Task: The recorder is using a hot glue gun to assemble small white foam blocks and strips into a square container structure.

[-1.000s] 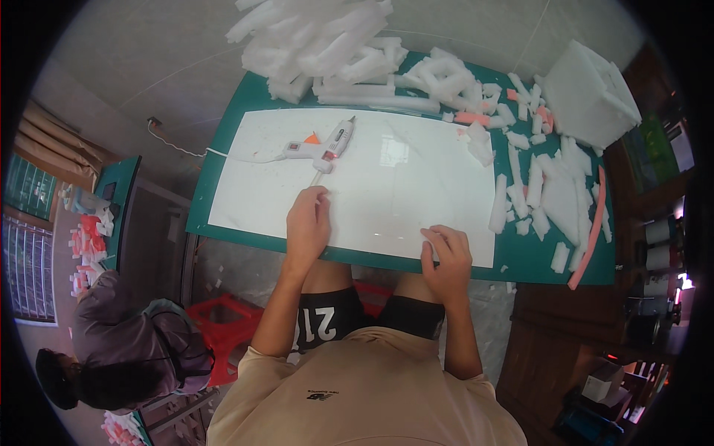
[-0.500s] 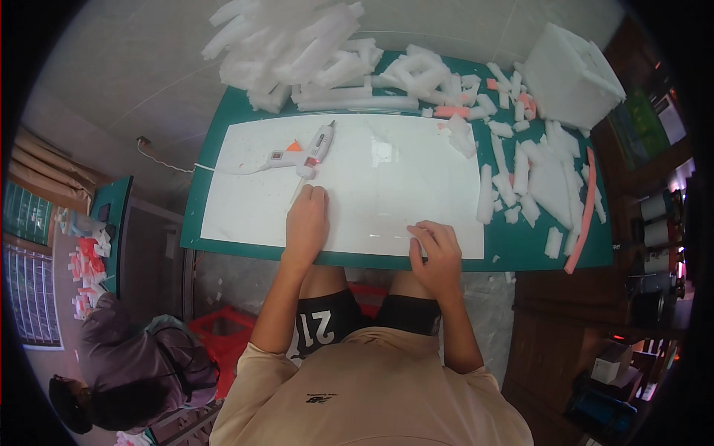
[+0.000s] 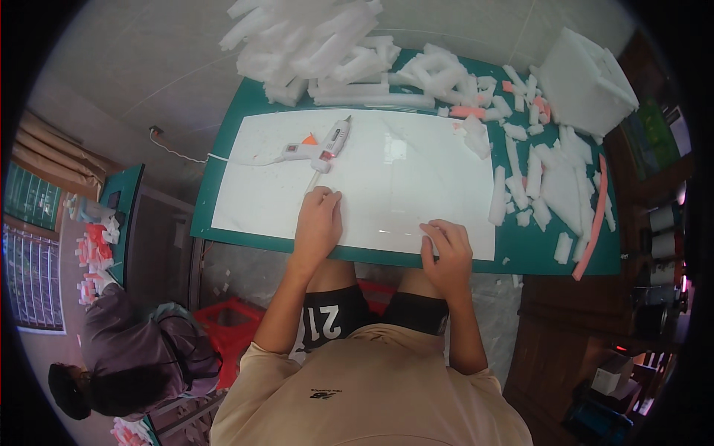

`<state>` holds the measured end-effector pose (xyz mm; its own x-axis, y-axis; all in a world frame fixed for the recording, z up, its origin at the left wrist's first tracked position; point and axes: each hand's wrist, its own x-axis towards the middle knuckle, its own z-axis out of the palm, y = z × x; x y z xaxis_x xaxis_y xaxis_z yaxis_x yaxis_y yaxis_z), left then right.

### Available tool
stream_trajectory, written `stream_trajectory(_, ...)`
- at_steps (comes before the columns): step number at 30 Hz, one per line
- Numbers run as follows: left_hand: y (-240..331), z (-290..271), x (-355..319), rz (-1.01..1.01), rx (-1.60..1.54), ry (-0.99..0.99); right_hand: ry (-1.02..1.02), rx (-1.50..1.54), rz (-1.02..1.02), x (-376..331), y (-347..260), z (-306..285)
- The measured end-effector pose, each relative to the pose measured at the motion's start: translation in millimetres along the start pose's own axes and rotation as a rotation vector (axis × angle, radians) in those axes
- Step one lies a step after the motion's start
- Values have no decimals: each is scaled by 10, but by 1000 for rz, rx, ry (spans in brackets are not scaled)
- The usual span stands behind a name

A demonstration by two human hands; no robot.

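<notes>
A white hot glue gun point(image 3: 332, 146) with an orange trigger lies on a white board point(image 3: 260, 201), its nozzle pointing away from me. A pale glue stick point(image 3: 313, 181) sticks out of its rear end toward my left hand. My left hand point(image 3: 318, 225) rests on the board just behind the gun, fingers curled together beside the stick's end; whether anything is in them is hidden. My right hand point(image 3: 448, 251) sits at the board's near edge to the right, fingers loosely bent and apart, fingertips touching the surface, with nothing seen in it.
White foam strips point(image 3: 357, 63) are heaped along the far edge of the green table point(image 3: 216, 182). Foam scraps point(image 3: 550, 178), a long pink strip point(image 3: 593, 215) and a white foam box point(image 3: 584, 82) stand at right. Another person point(image 3: 141, 349) works at a table on the left.
The whole view has shifted slightly, so the table appears a little farther right. Both hands and the glue gun keep nearly the same places on the board.
</notes>
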<state>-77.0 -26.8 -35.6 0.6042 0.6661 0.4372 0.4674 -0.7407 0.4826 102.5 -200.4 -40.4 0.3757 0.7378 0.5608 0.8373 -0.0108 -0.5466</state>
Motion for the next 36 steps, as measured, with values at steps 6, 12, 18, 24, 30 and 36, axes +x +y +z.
stream_trajectory(6, 116, 20, -142, 47, 39, 13, 5, -8, 22, -13, 3, -2)
stream_trajectory(12, 226, 76, -235, 101, 73, 50, 4, 1, 33, -21, 14, -19)
stream_trajectory(18, 214, 80, -97, 86, 89, 33, 10, 7, 31, -28, 13, -32)
stream_trajectory(24, 174, 78, 48, 32, 116, -60, 19, 6, 13, -30, 32, -26)
stream_trajectory(30, 158, 104, 87, 34, 169, -118, 27, -36, 10, -74, 80, -54)
stream_trajectory(36, 181, 117, 107, 95, 178, -143, 55, 17, 4, -121, 123, -83)
